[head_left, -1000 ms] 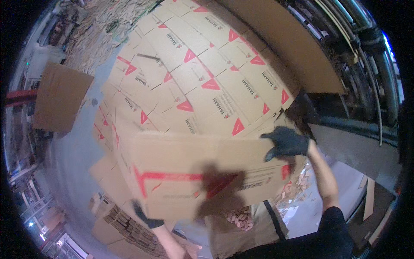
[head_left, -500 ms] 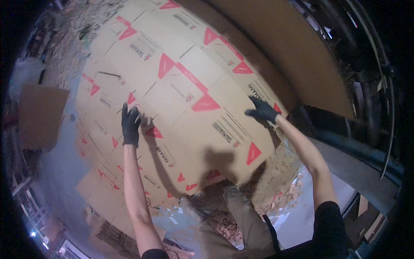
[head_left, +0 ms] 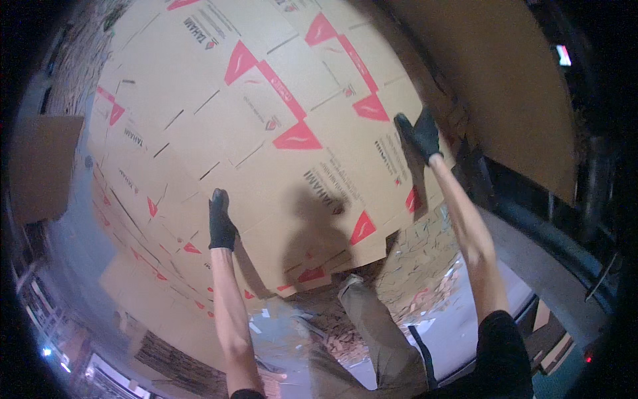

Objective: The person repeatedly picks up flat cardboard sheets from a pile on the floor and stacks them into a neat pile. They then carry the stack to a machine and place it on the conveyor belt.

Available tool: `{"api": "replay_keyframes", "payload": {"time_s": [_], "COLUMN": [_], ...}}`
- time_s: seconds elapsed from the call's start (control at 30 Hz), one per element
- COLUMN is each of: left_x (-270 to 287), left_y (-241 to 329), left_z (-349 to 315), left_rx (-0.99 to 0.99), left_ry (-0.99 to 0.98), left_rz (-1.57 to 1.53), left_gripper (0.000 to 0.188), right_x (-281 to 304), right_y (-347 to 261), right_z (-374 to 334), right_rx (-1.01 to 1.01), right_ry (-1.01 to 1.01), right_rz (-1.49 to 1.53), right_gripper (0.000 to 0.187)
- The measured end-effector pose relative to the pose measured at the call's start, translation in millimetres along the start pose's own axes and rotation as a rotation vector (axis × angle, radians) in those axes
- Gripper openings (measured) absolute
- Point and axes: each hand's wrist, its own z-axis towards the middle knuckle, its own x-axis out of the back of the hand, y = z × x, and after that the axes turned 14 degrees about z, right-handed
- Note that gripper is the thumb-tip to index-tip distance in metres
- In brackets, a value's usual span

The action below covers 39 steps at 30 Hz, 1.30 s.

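Note:
Large printed cardboard sheets (head_left: 266, 156) lie stacked in front of me, tan with red patches and dark slots. My left hand (head_left: 222, 223), in a black glove, is at the near left part of the cardboard. Its fingers point away from me, held close together, and some are hidden from this angle. My right hand (head_left: 420, 133), gloved the same way, is at the right edge of the sheets. Its thumb stands apart from the other fingers over the cardboard. Whether either hand presses on the top sheet is hard to see.
A tall plain cardboard panel (head_left: 498, 86) rises along the right, near a dark metal frame (head_left: 531, 246). Another brown panel (head_left: 43, 166) stands at the left. Cardboard scraps (head_left: 425, 266) litter the near right side, around my legs (head_left: 379, 326).
My view has shifted. My left hand has come nearer and its fingers have drawn together; my right hand has moved farther away. Printing between my hands differs: the barcode patch no longer shows.

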Motion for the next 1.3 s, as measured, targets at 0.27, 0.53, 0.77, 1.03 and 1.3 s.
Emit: {"api": "replay_keyframes", "payload": {"time_s": [0.27,0.53,0.77,1.03,1.3], "left_x": [-3.9,-47.7,-124.1,-81.2,-163.2], "left_y": [82.2,38.6,-24.2,-3.7,28.9], "left_z": [-12.9,75.4,101.3,63.4,49.2], "left_rx": [0.322,0.28,0.043,0.1,-0.298], "left_ry": [-0.236,-0.158,0.001,-0.024,0.306], "left_rz": [0.165,0.165,0.22,-0.147,0.587], "left_gripper": [0.045,0.049,0.092,0.057,0.065], "right_x": [39.7,-30.7,-159.8,-104.1,-4.0], "right_y": [3.4,76.4,-62.1,-175.7,-10.7], "right_z": [19.1,44.2,-29.6,-40.6,28.1], "right_rx": [-0.295,-0.011,-0.131,-0.126,-0.25], "right_ry": [-0.391,-0.151,-0.152,-0.386,-0.311], "right_rz": [0.418,-0.176,-0.086,0.425,0.176], "right_gripper": [0.063,0.054,0.09,0.079,0.075]}}
